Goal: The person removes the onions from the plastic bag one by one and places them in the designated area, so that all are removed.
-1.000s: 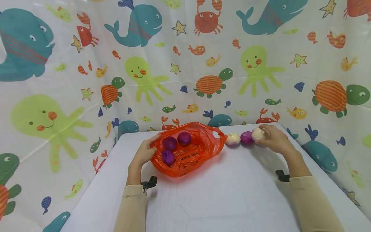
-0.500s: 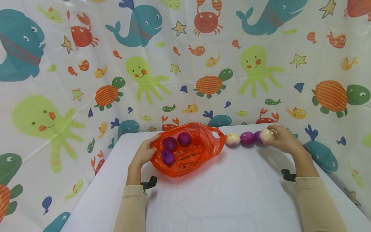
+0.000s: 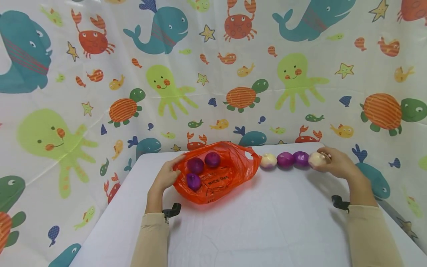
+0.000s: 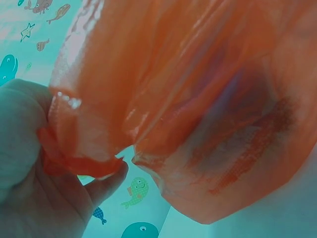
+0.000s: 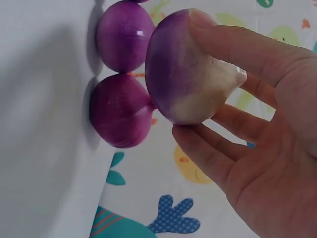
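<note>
Fingers (image 5: 205, 154) of the right hand (image 3: 340, 164) pinch a white and purple turnip (image 3: 317, 161), right of the middle in the head view. Next to it, going left, are two purple onions (image 3: 301, 160) and another turnip (image 3: 268, 161), all in a row near the back of the white surface (image 3: 250, 226). The left hand (image 3: 166, 174), left of the middle, grips the edge of an orange-red plastic bag (image 3: 241, 159). Three more onions (image 3: 195, 165) lie inside the bag. Behind, a sheet (image 3: 213, 63) has whales and crabs.
</note>
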Action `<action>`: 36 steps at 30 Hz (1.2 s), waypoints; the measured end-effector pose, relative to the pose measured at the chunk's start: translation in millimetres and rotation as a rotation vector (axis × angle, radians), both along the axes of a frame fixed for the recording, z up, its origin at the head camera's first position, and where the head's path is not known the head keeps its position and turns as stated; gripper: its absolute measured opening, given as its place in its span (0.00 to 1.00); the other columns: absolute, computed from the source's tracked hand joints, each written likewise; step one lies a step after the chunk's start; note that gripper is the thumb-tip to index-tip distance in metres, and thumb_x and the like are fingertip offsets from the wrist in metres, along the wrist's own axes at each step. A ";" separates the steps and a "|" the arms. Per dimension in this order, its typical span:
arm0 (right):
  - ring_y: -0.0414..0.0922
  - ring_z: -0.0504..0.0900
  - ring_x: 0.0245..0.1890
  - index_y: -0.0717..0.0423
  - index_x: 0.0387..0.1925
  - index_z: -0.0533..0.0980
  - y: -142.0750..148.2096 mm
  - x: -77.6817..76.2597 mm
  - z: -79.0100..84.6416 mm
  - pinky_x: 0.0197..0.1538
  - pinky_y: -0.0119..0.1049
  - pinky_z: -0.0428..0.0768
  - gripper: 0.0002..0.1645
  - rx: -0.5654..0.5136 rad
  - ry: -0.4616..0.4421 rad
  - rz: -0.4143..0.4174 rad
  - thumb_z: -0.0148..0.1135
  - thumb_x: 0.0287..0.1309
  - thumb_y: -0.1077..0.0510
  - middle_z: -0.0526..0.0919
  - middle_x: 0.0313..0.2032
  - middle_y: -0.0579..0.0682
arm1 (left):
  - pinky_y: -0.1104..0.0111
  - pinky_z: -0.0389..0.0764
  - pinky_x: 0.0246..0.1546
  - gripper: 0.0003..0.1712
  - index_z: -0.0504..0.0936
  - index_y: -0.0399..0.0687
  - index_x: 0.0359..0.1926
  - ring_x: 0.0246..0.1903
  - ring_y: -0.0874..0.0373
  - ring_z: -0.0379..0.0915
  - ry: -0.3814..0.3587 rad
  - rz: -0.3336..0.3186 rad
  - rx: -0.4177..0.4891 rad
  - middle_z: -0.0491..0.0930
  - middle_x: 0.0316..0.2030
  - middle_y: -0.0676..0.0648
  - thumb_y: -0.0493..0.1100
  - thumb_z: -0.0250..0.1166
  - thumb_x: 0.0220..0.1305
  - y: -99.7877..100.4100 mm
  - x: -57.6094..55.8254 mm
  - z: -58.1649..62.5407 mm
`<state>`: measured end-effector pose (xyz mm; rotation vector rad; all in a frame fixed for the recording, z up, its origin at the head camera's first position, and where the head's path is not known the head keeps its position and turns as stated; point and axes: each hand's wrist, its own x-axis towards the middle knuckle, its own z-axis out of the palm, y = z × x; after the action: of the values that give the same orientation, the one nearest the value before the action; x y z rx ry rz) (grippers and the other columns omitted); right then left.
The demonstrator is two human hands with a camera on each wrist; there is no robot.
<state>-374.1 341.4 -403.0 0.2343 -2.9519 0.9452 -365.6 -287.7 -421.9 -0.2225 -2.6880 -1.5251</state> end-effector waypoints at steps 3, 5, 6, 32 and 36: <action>0.75 0.67 0.63 0.62 0.72 0.63 3.3 1.4 0.7 0.56 0.76 0.71 0.53 -0.006 -0.036 -0.019 0.78 0.54 0.44 0.65 0.69 0.77 | 0.59 0.89 0.48 0.40 0.67 0.62 0.78 0.55 0.40 0.81 -0.003 0.001 0.002 0.69 0.74 0.41 0.30 0.56 0.69 0.4 0.2 0.2; 0.74 0.67 0.62 0.62 0.72 0.63 4.4 2.7 1.7 0.55 0.75 0.73 0.53 -0.008 -0.054 -0.030 0.78 0.53 0.44 0.66 0.68 0.77 | 0.59 0.89 0.47 0.40 0.67 0.63 0.78 0.55 0.40 0.81 -0.003 0.000 0.002 0.69 0.74 0.41 0.30 0.56 0.68 0.3 0.2 0.2; 0.73 0.67 0.61 0.62 0.72 0.63 4.9 3.1 2.1 0.55 0.75 0.73 0.53 -0.007 -0.061 -0.033 0.78 0.53 0.44 0.66 0.67 0.77 | 0.59 0.89 0.47 0.40 0.67 0.63 0.78 0.54 0.40 0.81 -0.003 0.000 0.002 0.69 0.74 0.41 0.30 0.56 0.68 0.3 0.2 0.2; 0.72 0.69 0.56 0.64 0.72 0.62 24.9 7.4 -5.2 0.50 0.68 0.77 0.55 0.015 -0.207 -0.031 0.80 0.50 0.46 0.65 0.65 0.78 | 0.60 0.90 0.46 0.40 0.67 0.61 0.78 0.54 0.39 0.81 0.002 -0.002 -0.003 0.69 0.74 0.40 0.30 0.55 0.69 0.2 0.5 1.2; 0.74 0.67 0.59 0.65 0.74 0.60 28.8 8.4 -6.9 0.53 0.73 0.74 0.59 0.018 -0.237 -0.034 0.80 0.51 0.44 0.62 0.67 0.79 | 0.61 0.90 0.45 0.40 0.67 0.61 0.78 0.54 0.37 0.81 0.002 -0.005 -0.003 0.69 0.74 0.40 0.30 0.55 0.69 -0.2 -0.3 0.5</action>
<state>-365.7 370.2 -409.9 0.0759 -3.1673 1.0077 -365.9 -288.0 -421.4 -0.2305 -2.6907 -1.5216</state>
